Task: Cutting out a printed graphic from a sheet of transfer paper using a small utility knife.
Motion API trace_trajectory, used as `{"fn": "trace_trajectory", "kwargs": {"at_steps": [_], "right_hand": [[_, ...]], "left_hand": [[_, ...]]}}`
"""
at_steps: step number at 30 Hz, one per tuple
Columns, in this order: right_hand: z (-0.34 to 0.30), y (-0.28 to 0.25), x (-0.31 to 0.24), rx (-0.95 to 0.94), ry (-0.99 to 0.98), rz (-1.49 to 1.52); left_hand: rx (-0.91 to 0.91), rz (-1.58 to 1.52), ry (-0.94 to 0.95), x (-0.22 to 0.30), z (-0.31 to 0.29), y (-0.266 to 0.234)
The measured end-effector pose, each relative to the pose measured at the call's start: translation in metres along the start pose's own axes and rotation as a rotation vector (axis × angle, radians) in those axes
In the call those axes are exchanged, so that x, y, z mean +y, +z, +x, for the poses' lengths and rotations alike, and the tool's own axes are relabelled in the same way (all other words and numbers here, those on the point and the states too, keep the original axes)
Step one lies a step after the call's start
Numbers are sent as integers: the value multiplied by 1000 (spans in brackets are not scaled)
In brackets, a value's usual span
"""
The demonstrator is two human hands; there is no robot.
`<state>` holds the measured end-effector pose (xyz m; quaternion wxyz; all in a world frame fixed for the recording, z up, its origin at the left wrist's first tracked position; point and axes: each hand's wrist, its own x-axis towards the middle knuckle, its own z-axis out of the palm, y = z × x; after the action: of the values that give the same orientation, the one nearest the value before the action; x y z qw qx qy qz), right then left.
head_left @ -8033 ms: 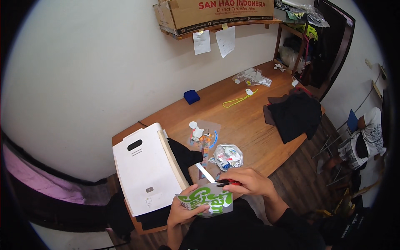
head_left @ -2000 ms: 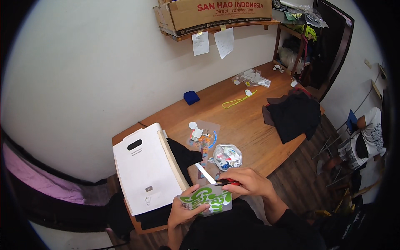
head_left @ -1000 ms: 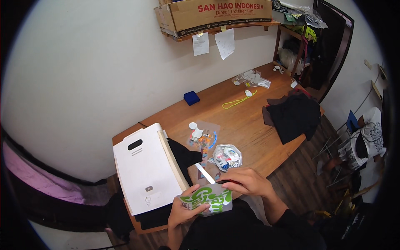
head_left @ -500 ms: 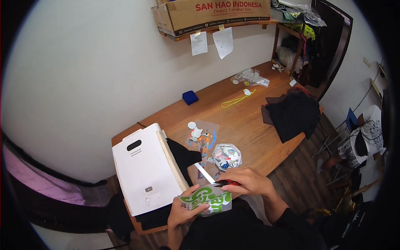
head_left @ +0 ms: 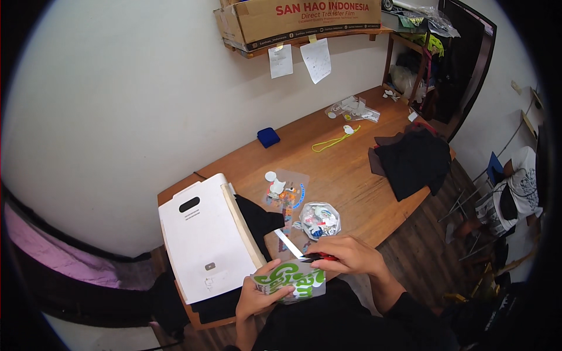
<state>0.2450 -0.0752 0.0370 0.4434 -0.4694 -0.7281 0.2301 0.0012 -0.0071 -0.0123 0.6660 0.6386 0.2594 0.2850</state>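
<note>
My left hand (head_left: 257,295) grips a clear film sheet (head_left: 301,283) with green lettering, thumb on top. In my right hand (head_left: 351,255) are red-and-black-handled scissors (head_left: 322,257), held at the sheet's upper edge. A long pale strip (head_left: 287,243) slants up and left from there; I cannot tell whether it is a blade or cut film. Just beyond my hands is a bag (head_left: 320,219) of white and coloured scraps. More printed film (head_left: 291,184) with orange and blue designs lies behind it, bearing white cut pieces (head_left: 277,186).
At left on the wooden table (head_left: 345,181) stands a white heat press (head_left: 211,234) with black fabric (head_left: 257,217) under it. Further back are a blue folded item (head_left: 268,137), a yellow-green cord (head_left: 333,143) and clear packets (head_left: 354,109). Dark clothes (head_left: 413,164) lie at the right edge.
My hands, the film sheet and the scissors look almost the same as before. The whole view has shifted very slightly.
</note>
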Motion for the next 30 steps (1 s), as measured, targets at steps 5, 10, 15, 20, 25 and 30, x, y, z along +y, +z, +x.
{"fn": "trace_trajectory", "kwargs": {"at_steps": [5,10,15,20,25,30], "right_hand": [[-2,1,1,2,14,2],[-1,-5,-2,11,41,2],[-2,-2,-1,-17,22,0],[-3,-1,-1,-11,30,-4],[-5,-1,0,-14,28,-7],[-5,0,0,-20,15,-4]], "left_hand": [[-4,14,-3,2,1,2],[-9,44,-8,-2,2,0],[-4,24,-29,-1,0,2],[-9,20,-55,-6,-1,0],[-7,18,-59,-4,-2,3],[-8,-4,-29,-2,-2,4]]}}
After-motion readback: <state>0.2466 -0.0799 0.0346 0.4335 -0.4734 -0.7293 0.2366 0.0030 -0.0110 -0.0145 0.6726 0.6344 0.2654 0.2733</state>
